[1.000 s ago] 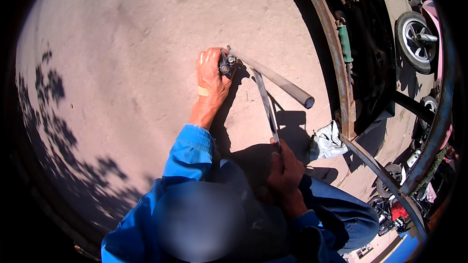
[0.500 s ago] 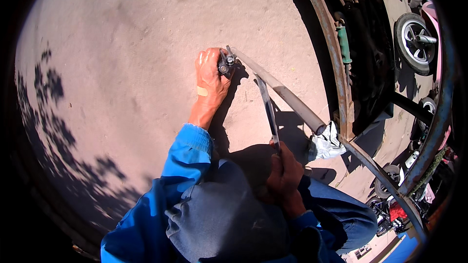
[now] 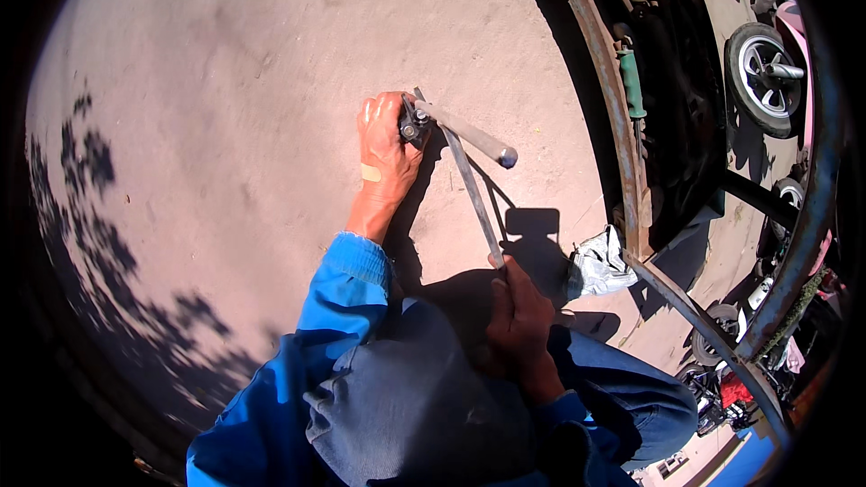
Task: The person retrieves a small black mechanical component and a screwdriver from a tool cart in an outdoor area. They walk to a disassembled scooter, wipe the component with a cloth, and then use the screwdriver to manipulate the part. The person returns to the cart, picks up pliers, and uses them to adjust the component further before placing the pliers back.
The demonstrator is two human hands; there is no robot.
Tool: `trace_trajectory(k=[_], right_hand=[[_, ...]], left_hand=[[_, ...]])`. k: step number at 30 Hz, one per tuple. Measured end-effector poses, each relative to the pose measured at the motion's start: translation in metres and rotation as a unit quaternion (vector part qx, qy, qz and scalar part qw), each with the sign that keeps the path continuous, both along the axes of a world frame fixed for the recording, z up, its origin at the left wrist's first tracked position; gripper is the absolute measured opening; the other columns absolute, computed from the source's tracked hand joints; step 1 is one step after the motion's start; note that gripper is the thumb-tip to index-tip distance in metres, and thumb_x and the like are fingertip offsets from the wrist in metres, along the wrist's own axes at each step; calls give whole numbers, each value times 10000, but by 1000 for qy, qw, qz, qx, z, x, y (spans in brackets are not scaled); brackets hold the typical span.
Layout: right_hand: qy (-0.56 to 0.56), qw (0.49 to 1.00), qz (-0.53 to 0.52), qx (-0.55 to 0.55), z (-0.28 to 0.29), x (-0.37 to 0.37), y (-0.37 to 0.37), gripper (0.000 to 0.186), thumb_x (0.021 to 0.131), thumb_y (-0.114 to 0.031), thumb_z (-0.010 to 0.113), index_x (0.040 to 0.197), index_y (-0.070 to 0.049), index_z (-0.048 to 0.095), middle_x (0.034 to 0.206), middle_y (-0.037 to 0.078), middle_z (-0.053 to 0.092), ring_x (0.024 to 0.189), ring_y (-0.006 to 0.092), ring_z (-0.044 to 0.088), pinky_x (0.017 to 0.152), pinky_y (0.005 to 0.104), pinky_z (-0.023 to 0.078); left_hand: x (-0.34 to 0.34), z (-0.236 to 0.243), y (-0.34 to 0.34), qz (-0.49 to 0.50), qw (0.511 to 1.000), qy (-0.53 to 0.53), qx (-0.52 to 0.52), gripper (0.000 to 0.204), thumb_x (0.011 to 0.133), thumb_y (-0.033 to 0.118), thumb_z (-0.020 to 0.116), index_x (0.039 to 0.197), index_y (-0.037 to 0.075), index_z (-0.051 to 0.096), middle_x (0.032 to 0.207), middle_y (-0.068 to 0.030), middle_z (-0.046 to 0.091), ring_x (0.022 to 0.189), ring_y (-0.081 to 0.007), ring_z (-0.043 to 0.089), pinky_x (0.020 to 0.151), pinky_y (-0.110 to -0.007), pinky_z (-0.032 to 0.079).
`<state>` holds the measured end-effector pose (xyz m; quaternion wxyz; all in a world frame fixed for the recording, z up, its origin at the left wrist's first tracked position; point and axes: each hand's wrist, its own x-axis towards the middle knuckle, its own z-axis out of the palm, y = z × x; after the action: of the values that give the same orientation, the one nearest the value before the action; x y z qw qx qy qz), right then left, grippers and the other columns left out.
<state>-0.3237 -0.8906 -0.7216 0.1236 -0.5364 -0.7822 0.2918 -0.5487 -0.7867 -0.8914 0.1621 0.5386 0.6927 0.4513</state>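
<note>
My left hand (image 3: 386, 140) is closed round a black metal fitting (image 3: 412, 129) with two round bolt ends, held over the concrete ground. A grey tube (image 3: 469, 133) runs from beside the fitting toward the lower right, ending in a dark tip. My right hand (image 3: 521, 316), by my knee, is closed on a long narrow metal file (image 3: 475, 198). The file slants up and left to the fitting, its upper part passing behind the tube. The exact contact there cannot be made out. My palm hides much of the fitting.
On the right stands a rusty metal frame (image 3: 603, 45), with a green-handled tool (image 3: 631, 83) along it. Past it lies a small wheel (image 3: 765, 81). A crumpled silvery bag (image 3: 603, 263) sits beside the frame's corner. Tree shadow falls across the ground at left.
The grey tube has swung and now looks much shorter, its dark end nearer the fitting. The file has moved up and left to the fitting. My left hand has barely shifted.
</note>
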Motion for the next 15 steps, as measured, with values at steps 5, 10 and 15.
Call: trace_trajectory(k=[5, 10, 15], right_hand=[[42, 997, -56, 10, 10, -8, 8, 215, 1048, -89, 572, 1229, -3, 650, 899, 113, 714, 696, 170, 664, 613, 304, 499], [223, 906, -302, -197, 6, -12, 9, 172, 1091, -209, 568, 1110, -52, 637, 697, -53, 477, 558, 23, 419, 509, 214, 329], [156, 931, -267, -192, -1, -2, 11, 172, 1092, -223, 577, 1124, -61, 625, 688, -65, 447, 524, 11, 365, 474, 203, 292]], left_hand=[[-3, 4, -7, 4, 1000, 4, -9, 302, 785, 59, 751, 1055, 37, 617, 948, -144, 637, 894, -358, 585, 843, -449, 465], [10, 35, -24, -42, 980, -151, -126, 604, 825, 109, 826, 1329, 33, 503, 1017, -177, 699, 905, -304, 718, 817, -395, 573], [30, 67, -43, -113, 941, -300, -106, 879, 822, 111, 878, 1489, 93, 305, 1029, -167, 683, 899, -229, 698, 793, -379, 572]])
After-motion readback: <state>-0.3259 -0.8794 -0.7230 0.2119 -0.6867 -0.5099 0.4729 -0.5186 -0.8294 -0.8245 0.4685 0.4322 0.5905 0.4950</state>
